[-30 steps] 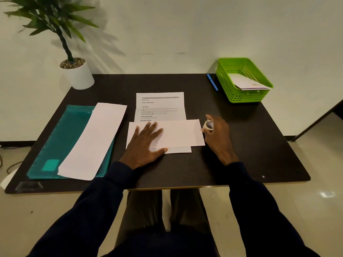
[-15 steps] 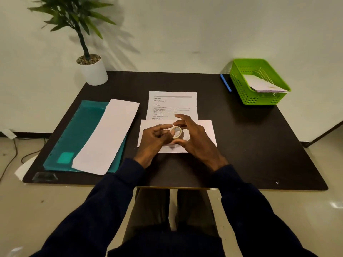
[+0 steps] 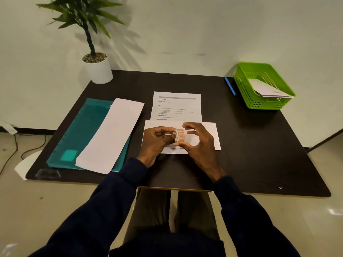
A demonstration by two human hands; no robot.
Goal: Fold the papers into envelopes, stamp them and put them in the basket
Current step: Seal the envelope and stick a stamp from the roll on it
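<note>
Two hands meet above our black table [image 3: 250, 145], over a folded white envelope [image 3: 209, 134] lying flat near the front edge. Behind it lies a printed sheet [image 3: 177, 106] on which we read "TASK GOAL" and "TASK DESCRIPTION". At the far right corner, a green basket [image 3: 246, 89] holds one finished envelope [image 3: 267, 89]. Our right hand [image 3: 201, 145] pinches a small roll of stamps [image 3: 179, 135], pale with reddish print, between thumb and fingers; our left hand [image 3: 156, 140] nips at its edge.
</note>
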